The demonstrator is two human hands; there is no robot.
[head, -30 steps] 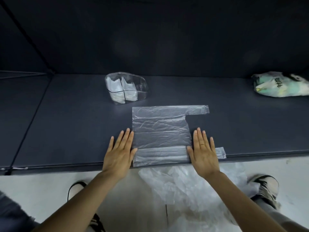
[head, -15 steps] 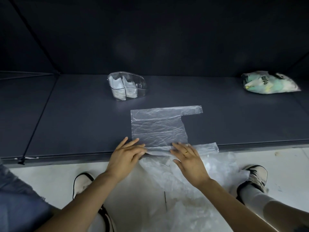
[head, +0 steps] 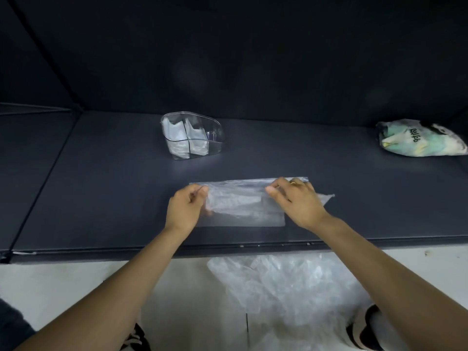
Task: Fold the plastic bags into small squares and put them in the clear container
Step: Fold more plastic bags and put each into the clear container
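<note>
A: Plastic bag [head: 243, 209] first, or the surroundings?

B: Biggest thing down. Dark tabletop [head: 101, 198] carries everything. The bag lies flat on it, near the front edge, approx. centre, w/ its near flap lifted and carried over toward the far edge. Below the tabletop edge I see a loose heap of clear bags [head: 283, 287] over the floor, prob. the ones left to do.

A: Anything else up there?

B: Printed green-white bag [head: 417, 140] far right, well apart. Clear container [head: 192, 135] sits beyond the bag, to the left; it has dividers, and folded white squares stand in its left compartments.

A: Hands?

B: Left hand [head: 186, 209] pinches the flap's left corner, fingers curled on the film. Right hand [head: 296, 201] grips the right corner, thumb under, fingers over the top; a ring shows on it. Both hold plastic, neither is loose.

A: So which step?

B: I'd say mid-fold, first lengthwise fold of this bag; not a square yet. Next move, imo: lay the flap down w/ edges matched to the far edge, press flat to push air out, then fold again. Thin film slips and springs back, so I'd keep both corners level.
</note>
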